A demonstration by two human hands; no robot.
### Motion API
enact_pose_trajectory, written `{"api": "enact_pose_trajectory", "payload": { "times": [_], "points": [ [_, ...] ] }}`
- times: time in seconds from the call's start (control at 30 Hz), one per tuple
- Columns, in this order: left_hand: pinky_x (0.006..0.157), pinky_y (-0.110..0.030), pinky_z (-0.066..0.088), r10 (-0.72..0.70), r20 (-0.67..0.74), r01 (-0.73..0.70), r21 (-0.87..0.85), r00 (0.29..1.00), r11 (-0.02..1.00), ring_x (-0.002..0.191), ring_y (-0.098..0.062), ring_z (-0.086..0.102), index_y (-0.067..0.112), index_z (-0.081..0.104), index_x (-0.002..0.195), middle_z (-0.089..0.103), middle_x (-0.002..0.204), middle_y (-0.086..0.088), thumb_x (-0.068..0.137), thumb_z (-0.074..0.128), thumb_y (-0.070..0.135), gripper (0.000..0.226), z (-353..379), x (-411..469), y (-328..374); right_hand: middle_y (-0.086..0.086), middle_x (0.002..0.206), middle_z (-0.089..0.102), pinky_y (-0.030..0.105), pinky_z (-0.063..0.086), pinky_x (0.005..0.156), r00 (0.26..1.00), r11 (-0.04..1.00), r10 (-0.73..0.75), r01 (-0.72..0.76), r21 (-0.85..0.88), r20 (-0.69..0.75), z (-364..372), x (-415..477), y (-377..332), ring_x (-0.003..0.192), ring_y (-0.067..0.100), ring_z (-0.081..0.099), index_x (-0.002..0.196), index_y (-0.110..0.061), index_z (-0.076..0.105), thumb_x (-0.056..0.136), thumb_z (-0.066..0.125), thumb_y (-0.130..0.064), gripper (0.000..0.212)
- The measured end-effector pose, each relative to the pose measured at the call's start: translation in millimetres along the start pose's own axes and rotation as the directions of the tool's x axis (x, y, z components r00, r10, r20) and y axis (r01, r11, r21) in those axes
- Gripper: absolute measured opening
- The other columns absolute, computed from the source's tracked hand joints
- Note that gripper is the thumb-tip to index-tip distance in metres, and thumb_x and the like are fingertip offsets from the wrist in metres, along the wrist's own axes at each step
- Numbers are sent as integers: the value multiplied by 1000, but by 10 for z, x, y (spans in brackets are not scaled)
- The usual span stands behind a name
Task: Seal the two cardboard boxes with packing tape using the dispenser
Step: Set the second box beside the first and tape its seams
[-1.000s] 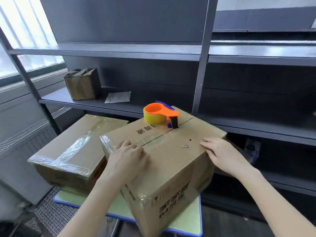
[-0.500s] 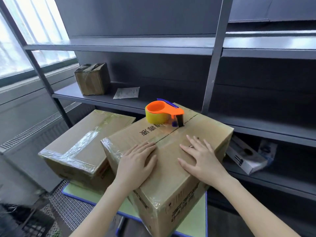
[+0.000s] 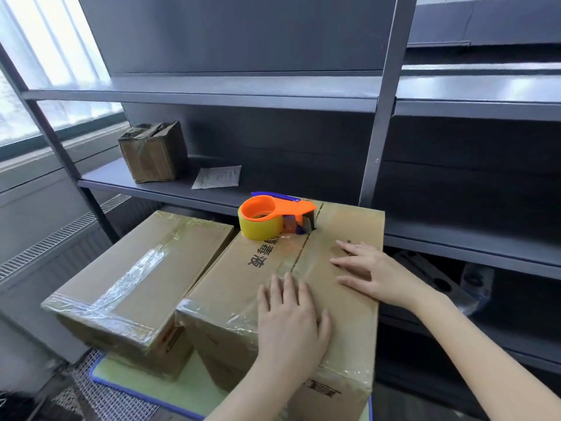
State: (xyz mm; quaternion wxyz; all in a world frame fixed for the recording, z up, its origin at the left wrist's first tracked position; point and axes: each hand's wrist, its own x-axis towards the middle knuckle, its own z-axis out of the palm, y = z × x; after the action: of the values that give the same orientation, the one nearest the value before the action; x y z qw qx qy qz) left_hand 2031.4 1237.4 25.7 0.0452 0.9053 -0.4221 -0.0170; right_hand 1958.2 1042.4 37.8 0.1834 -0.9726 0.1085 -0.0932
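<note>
**Q:** Where are the hands and boxes?

**A:** Two boxes sit side by side. The left box [image 3: 121, 268] is taped along its top and near edge. Both hands lie flat on the right box [image 3: 230, 284]. The left hand [image 3: 291, 323] has its fingers together over the seam at the near end. The right hand [image 3: 373, 275] has its fingers spread just beside the seam. Neither grips anything. The dispenser [image 3: 273, 218] rests on that box's far end, apart from both hands.

**Q:** What could go wrong?

**A:** Most likely the tape [image 3: 215, 316]. It looks wrinkled at the near edge, and uneven pressing could trap creases and leave the seam loose. Lifting a hand to fetch the dispenser might let the flaps rise. The box also seems close to the mat's near edge, so a hard push could shift it.

**Q:** And the setting?

**A:** The boxes stand on a green mat [image 3: 194, 390] with a blue border, over wire mesh [image 3: 106, 399]. Behind are dark metal shelves [image 3: 151, 191] holding a small box [image 3: 153, 151] and a paper slip [image 3: 217, 176]. A window [image 3: 45, 71] is at left.
</note>
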Motion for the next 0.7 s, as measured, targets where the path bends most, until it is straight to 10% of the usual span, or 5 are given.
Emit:
{"api": "enact_pose_trajectory", "payload": {
  "times": [0.17, 0.4, 0.7],
  "points": [
    [84, -38, 44, 105, -64, -106, -19, 992, 994, 112, -27, 50, 16, 53, 120, 50, 123, -4, 93, 40, 43, 40, -286, 460, -199, 7, 113, 65, 44, 50, 90, 940, 964, -112, 25, -263, -321, 164, 71, -75, 93, 30, 62, 96, -13, 74, 69, 77, 0, 31],
    [73, -30, 42, -62, -229, 20, -181, 972, 983, 114, -29, 53, 12, 30, 141, 35, 143, -9, 97, 46, 23, 48, -555, 1200, -621, -10, 94, 69, 35, 38, 104, 959, 966, -95, 23, -259, -268, 309, 0, -396, 86, 8, 62, 94, -24, 74, 86, 40, -30, 36],
    [61, -31, 36, -16, -184, 8, -44, 983, 999, 75, -20, 49, 13, 54, 95, 57, 89, -2, 95, 50, 31, 18, -594, 1440, -663, -6, 119, 63, 13, 26, 95, 964, 985, 57, -96, -140, -260, 292, -62, -588, 112, 12, 51, 115, -17, 67, 94, 47, -24, 30]
  ]
}}
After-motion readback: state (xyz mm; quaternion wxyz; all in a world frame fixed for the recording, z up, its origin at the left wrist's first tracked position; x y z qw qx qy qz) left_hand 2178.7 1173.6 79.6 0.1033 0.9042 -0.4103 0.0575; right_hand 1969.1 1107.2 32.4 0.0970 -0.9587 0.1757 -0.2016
